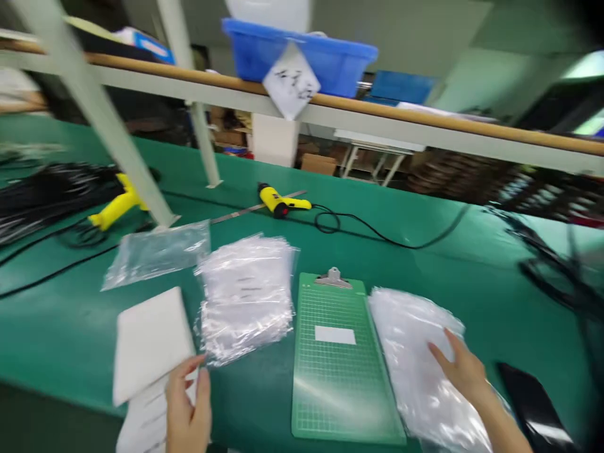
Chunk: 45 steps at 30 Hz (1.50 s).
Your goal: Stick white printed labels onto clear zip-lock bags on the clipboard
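Clear plastic bags [419,371] are touched by the spread right hand [460,371] on the counter [61,327], beside a green clipboard [342,358]; white sheets [146,425] meet the left hand [189,406], grip unclear, hands well apart.

Glossy plastic bags [245,296] on a smooth, seemingly rubber mat [61,314].

Left hand [189,410]: bare, and there it is, slim fingers in full view; the wrist runs off the bottom edge of the shot;
Right hand [460,370]: bare as well, long tapered fingers;
Right forearm [507,425]: bare too, narrow, running out at the lower corner;
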### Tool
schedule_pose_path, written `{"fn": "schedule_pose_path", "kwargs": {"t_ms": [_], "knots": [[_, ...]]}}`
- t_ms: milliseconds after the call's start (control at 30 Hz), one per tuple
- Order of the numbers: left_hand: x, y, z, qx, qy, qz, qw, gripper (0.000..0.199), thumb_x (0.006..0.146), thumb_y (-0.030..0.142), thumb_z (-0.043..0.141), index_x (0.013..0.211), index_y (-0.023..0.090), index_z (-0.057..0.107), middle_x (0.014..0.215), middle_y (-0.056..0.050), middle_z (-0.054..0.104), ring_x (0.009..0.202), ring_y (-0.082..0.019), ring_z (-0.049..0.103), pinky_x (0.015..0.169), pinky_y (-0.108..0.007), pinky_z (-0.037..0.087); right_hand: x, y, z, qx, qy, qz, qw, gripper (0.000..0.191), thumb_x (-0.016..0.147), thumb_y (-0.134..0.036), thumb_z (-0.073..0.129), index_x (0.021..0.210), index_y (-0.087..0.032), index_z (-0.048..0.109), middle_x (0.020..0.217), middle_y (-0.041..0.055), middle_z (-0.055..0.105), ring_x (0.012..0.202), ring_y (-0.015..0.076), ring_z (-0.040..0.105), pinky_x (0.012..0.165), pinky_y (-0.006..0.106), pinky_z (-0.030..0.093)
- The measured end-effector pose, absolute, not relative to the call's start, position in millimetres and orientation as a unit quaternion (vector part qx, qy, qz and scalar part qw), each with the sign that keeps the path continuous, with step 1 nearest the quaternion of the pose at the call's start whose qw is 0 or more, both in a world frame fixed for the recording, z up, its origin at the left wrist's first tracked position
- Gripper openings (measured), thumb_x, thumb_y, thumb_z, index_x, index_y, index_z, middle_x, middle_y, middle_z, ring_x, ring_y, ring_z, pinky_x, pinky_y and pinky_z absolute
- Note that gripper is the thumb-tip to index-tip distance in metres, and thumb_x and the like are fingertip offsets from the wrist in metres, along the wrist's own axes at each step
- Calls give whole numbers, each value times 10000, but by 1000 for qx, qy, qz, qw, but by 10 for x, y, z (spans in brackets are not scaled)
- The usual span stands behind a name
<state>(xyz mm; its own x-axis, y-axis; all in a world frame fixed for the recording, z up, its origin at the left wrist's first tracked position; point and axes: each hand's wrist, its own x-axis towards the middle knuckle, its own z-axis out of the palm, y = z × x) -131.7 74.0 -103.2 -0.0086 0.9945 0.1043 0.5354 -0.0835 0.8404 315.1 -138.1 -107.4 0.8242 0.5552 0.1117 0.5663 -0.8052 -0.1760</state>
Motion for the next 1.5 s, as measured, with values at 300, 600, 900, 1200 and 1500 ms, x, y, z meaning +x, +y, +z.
{"fn": "schedule_pose_path", "kwargs": {"t_ms": [300, 600, 900, 1200, 1500], "knots": [[247, 73, -1275, 951, 217, 200, 95, 421, 889, 323, 351, 1304, 383, 391, 1369, 51, 450, 1242, -145, 429, 924, -268, 391, 3157, -1425, -1220, -966, -233, 61, 98, 522, 865, -328, 364, 1337, -121, 448, 1438, 161, 331, 1341, 324, 264, 1023, 583, 241], [431, -179, -1673, 992, 93, 48, 66, 643, 834, 552, 330, 1390, 401, 46, 1416, 10, 374, 1243, -263, 466, 986, -363, 407, 2934, -1625, -473, -933, -285, 82, 206, 668, 936, -473, 106, 1380, -48, 370, 1387, 137, 410, 1286, 246, 382, 1028, 405, 369], [74, -1, -1063, 892, 276, 20, 356, 371, 879, 432, 297, 883, 262, 627, 986, -24, 634, 906, -116, 598, 787, -233, 509, 1705, -269, -649, -848, -447, 265, 102, 786, 898, -570, 280, 1434, -3, 188, 1479, 207, 114, 1319, 481, 62, 999, 688, 159], [339, 275, -1085, 880, 397, 83, 247, 410, 752, 412, 576, 1110, 215, 536, 1163, -87, 519, 1121, -272, 463, 918, -503, 382, 2173, -280, -790, -887, -433, 139, 85, 586, 899, -309, 462, 1417, -86, 304, 1453, 246, 236, 1310, 483, 186, 968, 607, 283], [347, 368, -789, 850, 366, 99, 366, 286, 884, 363, 284, 814, 192, 503, 889, -13, 562, 830, -125, 556, 823, -356, 451, 2499, -165, -509, -825, -478, 233, 189, 180, 750, -299, 627, 718, -165, 513, 895, 86, 584, 955, 290, 551, 838, 460, 416]]}}
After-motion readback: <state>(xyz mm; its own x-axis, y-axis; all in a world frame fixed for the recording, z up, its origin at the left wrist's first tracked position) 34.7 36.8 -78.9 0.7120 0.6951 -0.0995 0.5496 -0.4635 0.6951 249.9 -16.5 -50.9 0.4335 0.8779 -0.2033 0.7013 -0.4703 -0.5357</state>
